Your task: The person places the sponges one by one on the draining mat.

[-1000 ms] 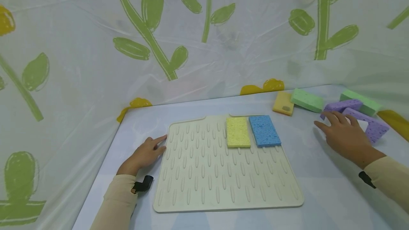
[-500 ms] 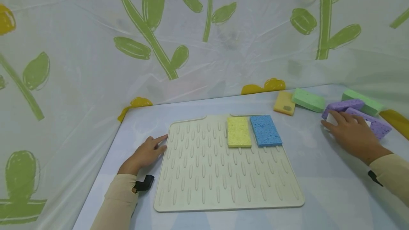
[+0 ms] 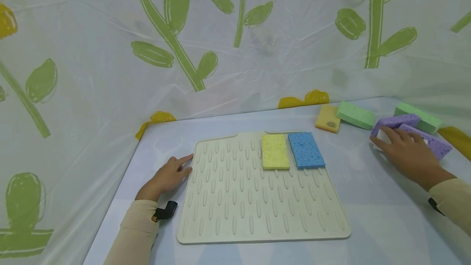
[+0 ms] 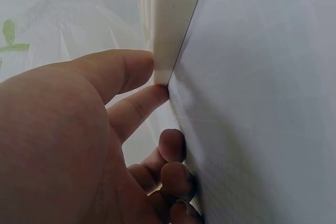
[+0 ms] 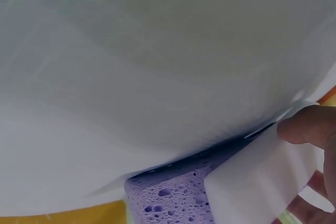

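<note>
Backdrop point(image 3: 265, 72): white, printed with green stems, behind the table point(image 3: 379, 216).
Mat point(image 3: 228, 199): cream, ribbed, flat on the table, bearing yellow sponge point(image 3: 275, 152) and blue sponge point(image 3: 306, 150) near rear right corner.
Right hand point(image 3: 413, 156): gripping white block point(image 5: 249, 179) between thumb and fingers.
Left hand point(image 3: 167, 178): touching mat's left edge with extended thumb and index finger.
White block: at table's right, just beside purple sponges point(image 3: 396, 120).

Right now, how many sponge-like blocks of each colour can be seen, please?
Blue block: 1
Bright yellow block: 1
Orange-yellow block: 1
White block: 1
Green blocks: 2
Purple blocks: 2
Total visible: 8
</note>
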`<move>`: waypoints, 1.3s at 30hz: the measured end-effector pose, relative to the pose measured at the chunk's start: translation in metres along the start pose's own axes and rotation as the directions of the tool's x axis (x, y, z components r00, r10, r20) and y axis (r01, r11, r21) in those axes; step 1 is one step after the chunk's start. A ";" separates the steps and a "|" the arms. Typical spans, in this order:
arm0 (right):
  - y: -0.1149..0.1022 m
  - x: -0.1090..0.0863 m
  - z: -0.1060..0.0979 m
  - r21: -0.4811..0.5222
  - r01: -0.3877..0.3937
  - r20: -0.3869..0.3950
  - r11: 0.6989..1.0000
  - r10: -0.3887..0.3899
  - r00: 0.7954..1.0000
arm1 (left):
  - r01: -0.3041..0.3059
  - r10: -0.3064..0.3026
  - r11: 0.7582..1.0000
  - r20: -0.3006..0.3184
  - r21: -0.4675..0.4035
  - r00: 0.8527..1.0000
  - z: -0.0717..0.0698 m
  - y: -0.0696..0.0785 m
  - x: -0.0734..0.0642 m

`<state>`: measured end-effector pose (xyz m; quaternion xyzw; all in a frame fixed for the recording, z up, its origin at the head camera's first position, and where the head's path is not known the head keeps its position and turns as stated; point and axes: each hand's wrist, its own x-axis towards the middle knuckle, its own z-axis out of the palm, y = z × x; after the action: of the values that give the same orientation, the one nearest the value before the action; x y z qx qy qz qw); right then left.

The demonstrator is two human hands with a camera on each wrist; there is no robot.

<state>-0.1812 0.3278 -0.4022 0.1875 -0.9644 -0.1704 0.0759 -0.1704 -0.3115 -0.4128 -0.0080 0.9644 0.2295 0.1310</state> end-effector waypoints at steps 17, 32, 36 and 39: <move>-0.023 0.008 -0.018 0.106 0.075 -0.156 0.992 -0.058 0.986 | 0.006 -0.006 1.000 0.002 0.006 1.000 0.001 -0.002 0.002; -0.072 0.033 -0.051 0.147 0.166 -0.351 0.975 -0.106 0.930 | 0.008 -0.008 1.000 -0.003 0.005 1.000 0.000 -0.001 0.002; -0.090 0.038 -0.061 0.187 0.189 -0.365 0.964 -0.110 0.925 | 0.014 -0.014 1.000 0.004 0.000 1.000 -0.001 0.000 0.002; -0.101 0.042 -0.068 0.219 0.217 -0.386 0.951 -0.120 0.915 | 0.003 -0.003 1.000 0.009 0.004 1.000 -0.001 0.001 0.001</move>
<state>-0.1718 0.2033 -0.3718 0.3075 -0.9268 -0.0119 0.2151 -0.1718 -0.3112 -0.4122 -0.0082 0.9643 0.2273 0.1355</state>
